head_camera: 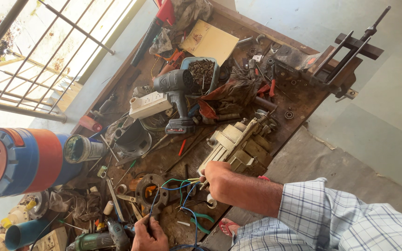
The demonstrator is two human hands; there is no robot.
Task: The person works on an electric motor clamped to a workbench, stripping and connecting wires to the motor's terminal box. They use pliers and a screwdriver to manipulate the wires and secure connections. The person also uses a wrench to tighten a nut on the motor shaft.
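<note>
My right hand, on a checked-sleeve arm, is closed on the ends of coloured wires beside a beige finned motor body at the bench edge. Blue, green and yellow wires run from there across a round rusty metal flange toward my left hand at the bottom edge. That hand is clenched on the blue wire. What sits under its fingers is hidden.
The wooden workbench is crowded: a grey cordless drill, a white socket strip, a blue tub of screws, green-handled pliers, a blue-and-orange drum. A sandalled foot stands on the grey floor.
</note>
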